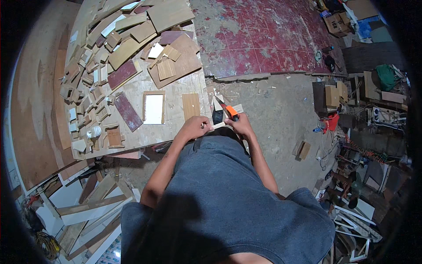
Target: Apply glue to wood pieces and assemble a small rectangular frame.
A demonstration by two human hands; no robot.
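Note:
Close to my waist, at the table's near right edge, both hands meet at a small pale wood strip [218,126]. My left hand [196,127] is closed, pinching the strip's left end. My right hand [241,126] is closed around an orange-and-black handled blade tool [231,112]. Its dark blade points up and left, away from me; whether it is a saw or a knife I cannot make out. The right thumb reaches the strip's other end. A flat light-brown wood board [190,107] lies just beyond my left hand.
The worktable [173,127] bears a white panel with a wooden frame [154,108], a maroon board [128,111], several small wooden boxes and a white spool [93,132]. Scrap boards [94,202] heap at lower left. Right of me, a small box [303,150] sits on the concrete floor [281,114].

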